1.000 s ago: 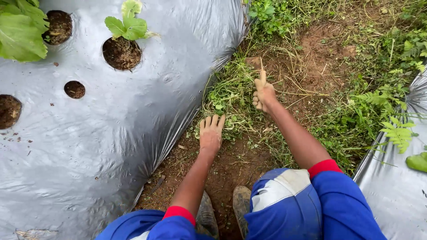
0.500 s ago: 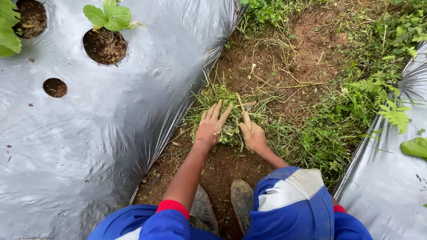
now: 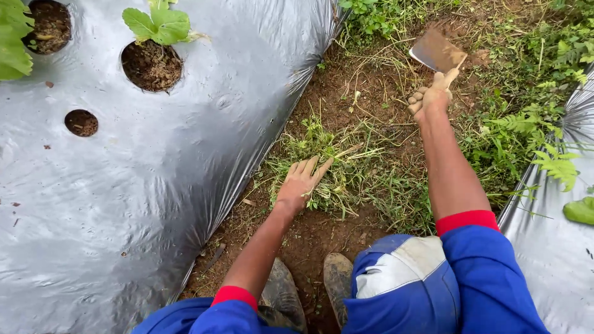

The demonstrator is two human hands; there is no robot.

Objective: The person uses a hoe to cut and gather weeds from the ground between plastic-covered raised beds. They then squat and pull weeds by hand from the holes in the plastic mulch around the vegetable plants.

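Observation:
My left hand (image 3: 302,180) rests flat, fingers spread, on a pile of cut grass (image 3: 352,176) in the dirt furrow. My right hand (image 3: 431,96) is raised ahead at the upper right, shut around the handle of a small hoe whose flat, soil-stained blade (image 3: 437,51) points away from me. Both arms wear blue sleeves with red cuffs. My muddy boots (image 3: 337,279) stand on bare soil just below the grass pile.
Silver plastic mulch (image 3: 142,204) covers the bed on the left, with planting holes; one holds a green seedling (image 3: 159,25). Another mulch sheet (image 3: 550,247) edges the right. Weeds and ferns (image 3: 532,130) line the furrow's right side.
My right hand has lifted from the grass beside the left hand and swung up and forward, bringing the hoe blade into view. The left hand stays on the grass pile.

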